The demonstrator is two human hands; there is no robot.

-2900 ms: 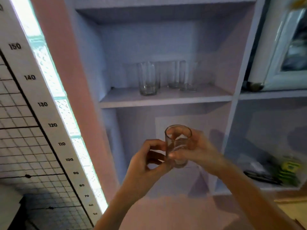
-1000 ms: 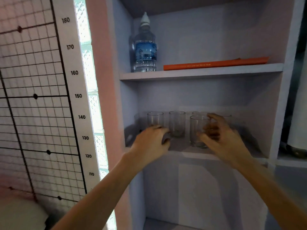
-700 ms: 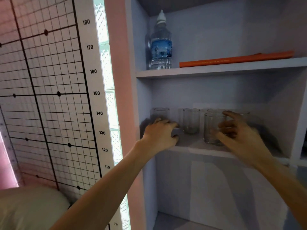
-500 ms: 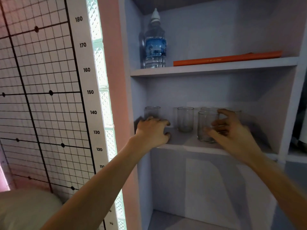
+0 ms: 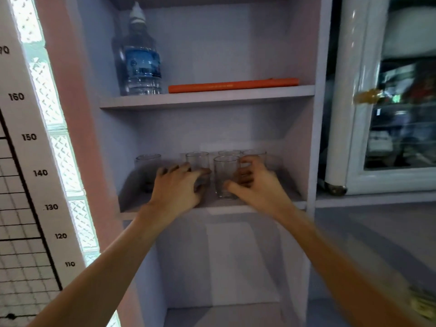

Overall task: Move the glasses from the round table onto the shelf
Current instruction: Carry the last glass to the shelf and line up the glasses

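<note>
Several clear glasses stand on the middle shelf (image 5: 271, 204) of a pale cabinet. The front glass (image 5: 224, 171) stands on the shelf board. My right hand (image 5: 254, 185) is curled around its right side, thumb at its lower front and fingers behind it. My left hand (image 5: 177, 187) lies palm down on the shelf with fingers spread, holding nothing. Its fingertips are just in front of a second glass (image 5: 197, 160). Another glass (image 5: 148, 161) stands at the far left, and two more (image 5: 253, 154) are at the back, partly hidden.
On the shelf above stand a water bottle (image 5: 141, 60) and a flat orange book (image 5: 233, 84). A height chart (image 5: 30, 138) and a glass-block strip are on the left. A white glass-door cabinet (image 5: 389, 114) is on the right. The compartment below holds nothing I can see.
2.9 s ago I held one glass in both hands below the shelf; it now stands on the shelf. Over the last second my left hand has slid right toward the second glass.
</note>
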